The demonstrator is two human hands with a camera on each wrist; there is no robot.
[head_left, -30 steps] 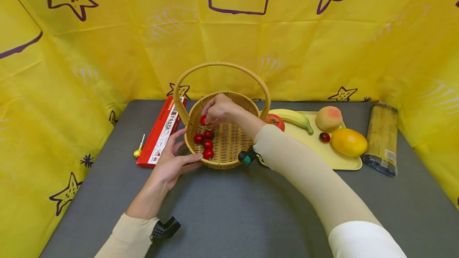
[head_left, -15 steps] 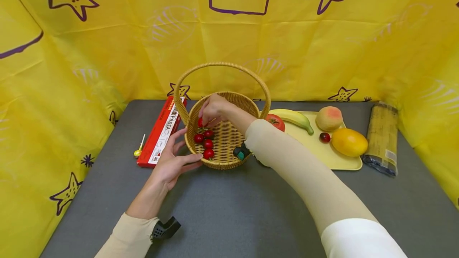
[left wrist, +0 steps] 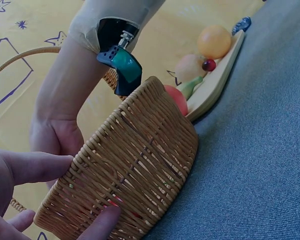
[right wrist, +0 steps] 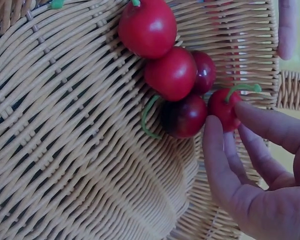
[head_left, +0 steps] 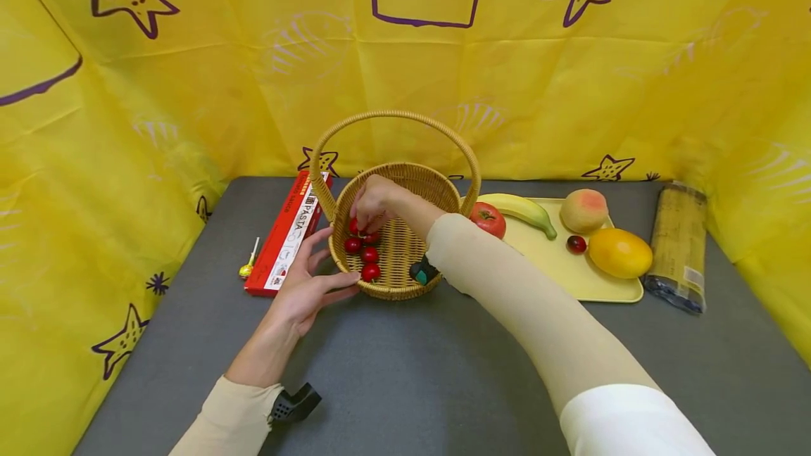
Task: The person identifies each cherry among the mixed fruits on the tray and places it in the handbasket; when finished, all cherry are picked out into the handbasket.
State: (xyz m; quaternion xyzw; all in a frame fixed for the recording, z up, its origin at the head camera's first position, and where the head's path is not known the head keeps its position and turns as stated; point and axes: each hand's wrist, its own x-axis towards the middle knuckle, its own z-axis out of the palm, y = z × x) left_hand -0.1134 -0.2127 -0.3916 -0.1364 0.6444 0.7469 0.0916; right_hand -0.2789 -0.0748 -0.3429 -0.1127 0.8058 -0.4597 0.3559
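Note:
A round wicker basket (head_left: 405, 293) with a tall hoop handle stands on the grey table. Inside its left part lie several red cherries (head_left: 369, 255). My right hand (head_left: 379, 204) reaches into the basket. Between thumb and fingertip it pinches a cherry with a green stem (right wrist: 221, 112), right beside the other cherries (right wrist: 170, 74) low against the wicker. My left hand (head_left: 305, 294) touches the basket's left side from outside with fairly straight, spread fingers. In the left wrist view, one finger (left wrist: 42, 167) meets the rim and another lies against the woven wall.
A red pasta box (head_left: 288, 234) lies left of the basket, with a yellow lollipop (head_left: 247, 269) beside it. On the right, a pale yellow tray (head_left: 557, 280) bears a tomato (head_left: 489, 219), banana (head_left: 519, 210), peach (head_left: 584, 210), cherry (head_left: 576, 244) and mango (head_left: 619, 253). A wrapped package (head_left: 678, 248) lies beyond.
My right hand has moved slightly left and lower in the basket, bringing the pinched cherry down to the others. My left hand stays at the basket's side.

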